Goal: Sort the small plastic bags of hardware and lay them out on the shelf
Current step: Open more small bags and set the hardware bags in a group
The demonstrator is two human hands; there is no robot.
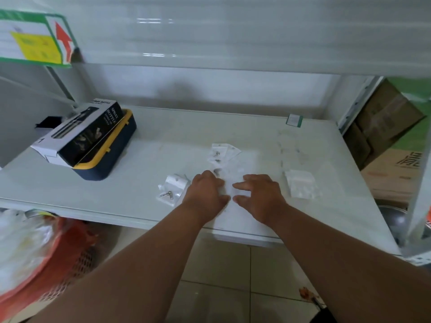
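Observation:
Small clear plastic bags of hardware lie on the white shelf [151, 145]. One bag with metal screws [171, 191] sits left of my left hand [205, 194]. A cluster of bags [224, 153] lies just beyond both hands. A flat stack of bags [300, 185] rests to the right of my right hand [258, 197]. Both hands rest palm down near the shelf's front edge, fingertips nearly meeting over a clear bag [229, 194] between them. Whether either hand grips that bag is unclear.
A black and white spray bottle box [81, 131] lies on a navy and yellow case [109, 155] at the shelf's left. A small green tag [294, 120] stands at the back right. Cardboard boxes [391, 136] sit beyond the right upright. An orange basket [53, 252] is below left.

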